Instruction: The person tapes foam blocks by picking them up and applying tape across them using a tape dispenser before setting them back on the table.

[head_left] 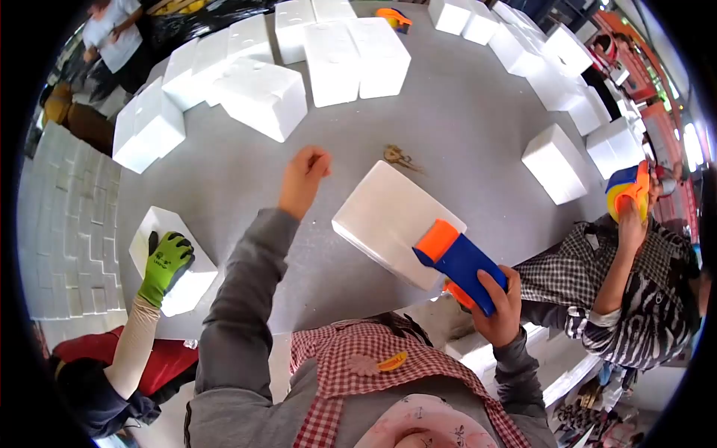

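Note:
In my right hand [502, 305] is a blue and orange tape dispenser [472, 270], its orange head over the near right part of a white foam box [385, 213]. The box lies in front of me on the grey table [336, 280], turned at an angle. My left hand [305, 179] hovers beyond the box's left side, fingers curled closed, with nothing visible in them. A small tan bundle of string-like material [400, 157] lies just past the box's far corner.
White foam boxes [332, 63] line the far edge, with more [534, 63] at the far right. At left, a co-worker's green-gloved hand [168, 265] rests on a box. At right, another person holds a tape dispenser [629, 190]. One more tape dispenser [394, 19] lies at the back.

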The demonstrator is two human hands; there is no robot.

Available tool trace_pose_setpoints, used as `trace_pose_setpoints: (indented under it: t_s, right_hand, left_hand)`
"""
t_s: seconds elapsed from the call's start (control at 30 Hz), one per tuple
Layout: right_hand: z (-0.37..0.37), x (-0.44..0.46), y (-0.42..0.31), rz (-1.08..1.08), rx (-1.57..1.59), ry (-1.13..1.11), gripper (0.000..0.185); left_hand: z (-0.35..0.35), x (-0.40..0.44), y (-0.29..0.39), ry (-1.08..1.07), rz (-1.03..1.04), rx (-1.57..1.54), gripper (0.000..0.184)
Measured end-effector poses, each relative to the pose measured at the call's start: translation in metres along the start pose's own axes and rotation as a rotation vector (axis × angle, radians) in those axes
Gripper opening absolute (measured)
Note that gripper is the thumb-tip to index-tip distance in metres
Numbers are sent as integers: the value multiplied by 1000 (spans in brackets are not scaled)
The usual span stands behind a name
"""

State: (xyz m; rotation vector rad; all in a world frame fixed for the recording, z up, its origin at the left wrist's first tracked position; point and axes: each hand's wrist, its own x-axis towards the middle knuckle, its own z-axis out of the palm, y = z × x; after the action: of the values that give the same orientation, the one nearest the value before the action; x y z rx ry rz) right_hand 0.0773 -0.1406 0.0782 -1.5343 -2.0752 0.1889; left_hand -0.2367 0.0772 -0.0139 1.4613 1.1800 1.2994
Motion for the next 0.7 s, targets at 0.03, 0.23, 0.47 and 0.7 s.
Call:
trace_pose_setpoints:
  t_s: [0.03,0.23,0.47,0.7]
  right_hand:
    - [2,8,1,-10,-41,-28,57]
    - [20,34,12,37,-10,-218,63]
    - [11,31,27,19,35,-180,65]
    - [25,-102,114,72,64,-103,65]
  left_hand:
    - [4,10,-13,-30,-7,58,12]
    - [46,-4,-176,-178,-72,464,28]
    - [51,-38,17,-276,665,987,36]
    - [45,-72,-32,-118,-241,-130,48]
